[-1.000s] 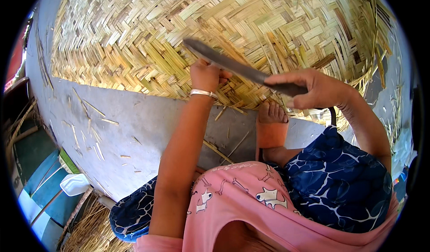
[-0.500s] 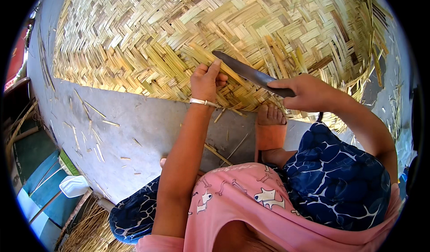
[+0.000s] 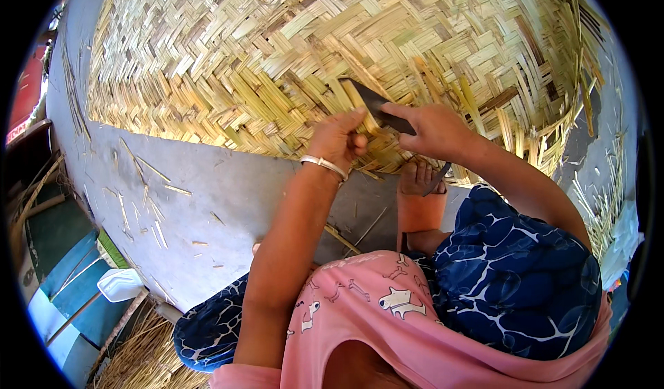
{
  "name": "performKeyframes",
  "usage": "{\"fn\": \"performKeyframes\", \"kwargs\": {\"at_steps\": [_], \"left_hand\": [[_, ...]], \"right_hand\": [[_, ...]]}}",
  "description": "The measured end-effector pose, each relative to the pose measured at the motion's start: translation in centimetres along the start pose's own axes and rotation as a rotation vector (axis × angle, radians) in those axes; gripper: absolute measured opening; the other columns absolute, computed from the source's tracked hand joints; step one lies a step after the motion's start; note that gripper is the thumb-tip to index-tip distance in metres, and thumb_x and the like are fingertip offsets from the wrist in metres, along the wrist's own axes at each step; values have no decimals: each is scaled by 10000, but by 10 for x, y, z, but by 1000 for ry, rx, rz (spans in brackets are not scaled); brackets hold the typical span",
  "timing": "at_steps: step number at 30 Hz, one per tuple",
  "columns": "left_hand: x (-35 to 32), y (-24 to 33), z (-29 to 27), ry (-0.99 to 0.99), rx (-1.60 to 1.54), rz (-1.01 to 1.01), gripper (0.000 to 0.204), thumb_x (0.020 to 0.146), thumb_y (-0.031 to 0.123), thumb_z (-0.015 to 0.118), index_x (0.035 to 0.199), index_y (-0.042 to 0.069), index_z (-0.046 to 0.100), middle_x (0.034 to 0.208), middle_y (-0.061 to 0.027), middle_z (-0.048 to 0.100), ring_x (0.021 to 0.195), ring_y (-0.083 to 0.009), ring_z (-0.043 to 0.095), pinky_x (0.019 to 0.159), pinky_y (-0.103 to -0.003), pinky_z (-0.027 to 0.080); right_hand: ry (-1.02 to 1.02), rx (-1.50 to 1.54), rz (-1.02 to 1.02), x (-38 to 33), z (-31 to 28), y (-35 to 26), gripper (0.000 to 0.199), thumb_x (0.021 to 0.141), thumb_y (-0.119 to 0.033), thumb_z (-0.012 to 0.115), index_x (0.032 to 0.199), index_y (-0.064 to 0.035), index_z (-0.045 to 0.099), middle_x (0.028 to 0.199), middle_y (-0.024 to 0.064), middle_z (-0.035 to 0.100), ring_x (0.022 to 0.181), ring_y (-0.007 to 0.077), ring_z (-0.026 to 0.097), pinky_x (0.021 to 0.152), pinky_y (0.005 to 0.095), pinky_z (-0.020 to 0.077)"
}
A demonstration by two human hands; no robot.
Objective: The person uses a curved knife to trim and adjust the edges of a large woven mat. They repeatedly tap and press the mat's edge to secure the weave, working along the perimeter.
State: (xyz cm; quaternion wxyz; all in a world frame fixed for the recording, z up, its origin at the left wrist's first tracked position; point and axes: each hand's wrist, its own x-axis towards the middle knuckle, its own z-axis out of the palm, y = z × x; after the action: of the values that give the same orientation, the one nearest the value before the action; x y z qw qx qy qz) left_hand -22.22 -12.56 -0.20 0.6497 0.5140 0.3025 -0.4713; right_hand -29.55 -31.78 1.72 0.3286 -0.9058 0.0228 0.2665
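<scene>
The person sits on the grey concrete floor (image 3: pixel 228 202) with a broad woven bamboo mat (image 3: pixel 290 50) spread out ahead of them, reaching from the near middle of the scene to its far edge and curling up at the right. Both hands work at the mat's near border, close together.

The left hand (image 3: pixel 339 140) has its grip curled shut around a bunch of loose pale strips (image 3: pixel 363 115) that stick up from the weave; the fingers press them together, knuckles toward the far side. A thin silver bangle (image 3: pixel 324 164) circles that wrist.

Just to the right, almost touching it, the right hand (image 3: pixel 429 129) is closed firmly on the handle of a dark-bladed knife (image 3: pixel 373 102). The blade points left and a little away, its flat lying against the strips that the left hand pinches, right at the mat's frayed edge.

A bare foot (image 3: pixel 418 178) rests on the mat's near border, directly below the right hand, with a dark strap showing beside the toes. The knees are covered in blue patterned cloth (image 3: pixel 512 278), and a pink printed top (image 3: pixel 387 313) fills the near foreground.

Loose slivers of bamboo (image 3: pixel 149 195) lie scattered over the floor to the left. At the near left edge stand a white plastic scoop (image 3: pixel 119 284) and a heap of dry straw (image 3: pixel 149 354).
</scene>
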Motion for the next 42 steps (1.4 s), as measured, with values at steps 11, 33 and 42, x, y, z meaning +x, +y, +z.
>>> {"fn": "performKeyframes", "kwargs": {"at_steps": [11,33,42], "left_hand": [[26,18,3,128,171,60,243,863,240,679,817,16,596,669,-64,619,483,-128,590,385,-239,469],[37,2,-7,296,662,637,310,856,279,676,906,-23,629,672,-94,643,568,-188,629,501,-305,479],[25,-11,26,100,313,290,220,845,175,694,821,-5,569,642,-88,623,482,-141,606,419,-237,471]], "right_hand": [[-29,-82,-20,-1,-3,-2,597,732,-274,634,1311,-205,506,786,173,646,734,369,628,647,476,487],[-21,422,219,-87,-98,9,609,749,-92,623,1343,-174,511,617,-11,564,571,113,586,525,270,460],[-305,857,287,-88,-76,6,633,735,-72,604,1358,-109,501,1036,86,660,640,28,544,566,183,445]]}}
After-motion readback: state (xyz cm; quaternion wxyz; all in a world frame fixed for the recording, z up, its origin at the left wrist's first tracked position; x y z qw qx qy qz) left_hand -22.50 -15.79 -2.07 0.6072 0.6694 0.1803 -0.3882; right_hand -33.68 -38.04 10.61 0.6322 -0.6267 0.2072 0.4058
